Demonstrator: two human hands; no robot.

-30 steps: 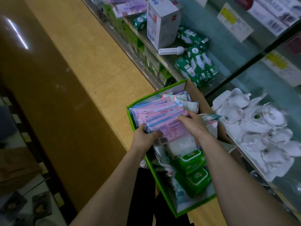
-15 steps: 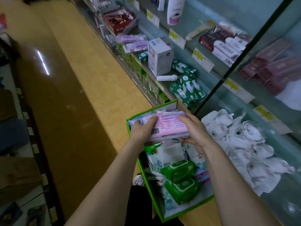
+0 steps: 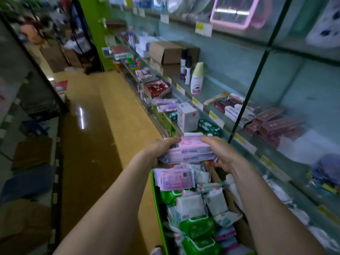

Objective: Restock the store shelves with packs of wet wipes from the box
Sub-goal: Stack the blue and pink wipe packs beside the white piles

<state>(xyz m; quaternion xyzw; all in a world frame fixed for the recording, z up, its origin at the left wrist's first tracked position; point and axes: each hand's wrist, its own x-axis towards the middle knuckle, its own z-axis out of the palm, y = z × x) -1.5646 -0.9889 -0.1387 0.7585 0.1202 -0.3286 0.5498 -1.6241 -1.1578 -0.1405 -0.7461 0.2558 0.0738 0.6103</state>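
Pink wipe packs (image 3: pixel 189 150) | left hand (image 3: pixel 158 150) grip clasps left end | right hand (image 3: pixel 219 152) grip clasps right end | over green box (image 3: pixel 157 203)

A shop: glass shelves (image 3: pixel 217 100) with price tags (image 3: pixel 203 28), boxed goods (image 3: pixel 187 116).

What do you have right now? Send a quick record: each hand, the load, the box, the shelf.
left hand: grips the left end of the stack of pink packs
right hand: grips the stack's right end
stack of pink packs: held above the far end of the green box, not yet on a shelf
green box: below the hands, holds green packs and white packs
shelf: to the right, carries a white carton and other goods
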